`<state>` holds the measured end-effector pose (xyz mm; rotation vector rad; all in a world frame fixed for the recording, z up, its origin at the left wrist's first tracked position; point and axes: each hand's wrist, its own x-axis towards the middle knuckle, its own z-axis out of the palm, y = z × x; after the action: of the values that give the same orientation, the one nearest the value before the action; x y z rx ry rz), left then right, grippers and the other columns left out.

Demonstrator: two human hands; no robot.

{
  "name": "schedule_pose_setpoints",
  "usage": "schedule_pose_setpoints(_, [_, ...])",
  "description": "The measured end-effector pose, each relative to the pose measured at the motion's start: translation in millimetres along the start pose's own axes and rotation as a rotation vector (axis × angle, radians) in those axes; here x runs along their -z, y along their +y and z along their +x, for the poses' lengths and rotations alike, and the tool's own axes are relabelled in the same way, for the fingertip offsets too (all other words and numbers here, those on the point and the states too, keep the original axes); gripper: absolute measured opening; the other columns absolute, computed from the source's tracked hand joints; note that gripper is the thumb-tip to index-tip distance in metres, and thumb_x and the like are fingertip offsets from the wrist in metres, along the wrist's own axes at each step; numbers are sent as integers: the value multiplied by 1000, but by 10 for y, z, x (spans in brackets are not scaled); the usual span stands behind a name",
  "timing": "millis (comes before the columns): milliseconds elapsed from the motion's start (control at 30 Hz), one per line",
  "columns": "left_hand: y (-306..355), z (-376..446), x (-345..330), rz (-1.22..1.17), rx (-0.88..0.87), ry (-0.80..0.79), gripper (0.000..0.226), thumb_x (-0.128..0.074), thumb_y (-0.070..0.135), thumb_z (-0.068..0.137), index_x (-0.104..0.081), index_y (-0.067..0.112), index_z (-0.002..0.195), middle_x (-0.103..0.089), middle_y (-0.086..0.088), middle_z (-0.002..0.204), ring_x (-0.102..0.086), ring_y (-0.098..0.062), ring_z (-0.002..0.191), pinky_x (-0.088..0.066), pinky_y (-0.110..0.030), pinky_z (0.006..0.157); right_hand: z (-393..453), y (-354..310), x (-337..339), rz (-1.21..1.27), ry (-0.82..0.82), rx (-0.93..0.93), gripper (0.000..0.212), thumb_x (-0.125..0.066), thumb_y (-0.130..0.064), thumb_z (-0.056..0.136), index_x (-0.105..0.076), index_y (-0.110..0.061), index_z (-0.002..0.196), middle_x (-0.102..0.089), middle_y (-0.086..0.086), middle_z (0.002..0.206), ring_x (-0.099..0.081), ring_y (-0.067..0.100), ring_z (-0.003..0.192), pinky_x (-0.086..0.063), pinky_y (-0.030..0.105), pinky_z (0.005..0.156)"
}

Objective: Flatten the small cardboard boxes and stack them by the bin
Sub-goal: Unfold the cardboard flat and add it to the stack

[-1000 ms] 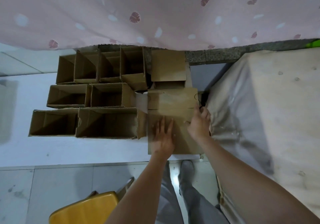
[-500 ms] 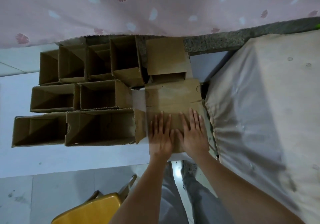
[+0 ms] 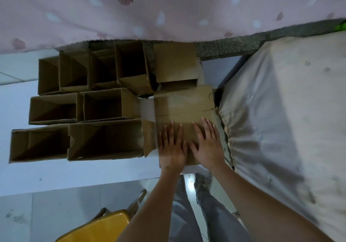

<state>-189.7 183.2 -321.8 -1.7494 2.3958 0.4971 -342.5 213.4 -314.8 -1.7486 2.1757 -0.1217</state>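
Observation:
A flattened brown cardboard box (image 3: 184, 103) lies on the white table (image 3: 74, 168) at its right end. My left hand (image 3: 173, 147) and my right hand (image 3: 207, 145) press flat on its near half, side by side, fingers straight. Left of it stand several open cardboard boxes (image 3: 104, 138) in rows, openings facing me. Another cardboard piece (image 3: 175, 61) lies behind the flat box.
A pink patterned curtain (image 3: 168, 7) hangs behind the boxes. A large cloth-covered object (image 3: 290, 120) fills the right side, close against the flat box. A yellow chair (image 3: 97, 228) stands on the tiled floor below the table edge, next to my legs.
My right hand came off the flat box's right edge and now lies flat beside the left hand. Both hands press down on the box.

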Motion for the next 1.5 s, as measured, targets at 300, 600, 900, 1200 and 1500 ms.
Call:
schedule_pose_setpoints(300, [191, -157, 457, -66, 84, -298, 73, -32, 52, 104, 22, 43, 153, 31, -17, 161, 21, -50, 147, 10, -59, 121, 247, 139, 563, 791, -53, -796, 64, -65, -30, 95, -39, 1, 144, -51, 23, 142, -50, 36, 129, -44, 34, 97])
schedule_pose_setpoints(600, [354, -331, 891, -735, 568, -254, 103, -68, 31, 92, 12, 35, 157, -33, -15, 141, -51, -41, 122, -46, -50, 105, -33, 394, 860, 802, -100, -709, 51, -78, -44, 81, -70, -3, 109, -71, 14, 107, -65, 31, 97, -52, 35, 83])
schedule_pose_setpoints(900, [584, -585, 1274, -1080, 554, -151, 62, -78, 23, 86, -47, 20, 139, -58, -3, 131, -56, -24, 117, -47, -47, 107, -497, 567, 1526, 891, 73, -703, 63, -75, -48, 83, -64, -1, 124, -66, 16, 121, -60, 32, 107, -41, 30, 76])
schedule_pose_setpoints(1200, [550, -1045, 1830, -1224, 393, 153, 48, -75, 32, 88, -47, 33, 126, -57, 6, 121, -57, -16, 108, -55, -40, 87, -607, 294, 1985, 1071, 131, -465, 27, -75, -47, 83, -69, -22, 92, -72, -2, 93, -66, 18, 85, -54, 32, 75])
schedule_pose_setpoints(1500, [63, -1410, 2298, -1333, 432, 372, 44, -74, 19, 90, -47, 31, 123, -61, 11, 110, -61, -10, 101, -54, -34, 84, -627, -542, 2215, 1141, 117, -240, 21, -70, -46, 88, -66, -29, 99, -67, -15, 94, -61, 2, 87, -46, 23, 68])
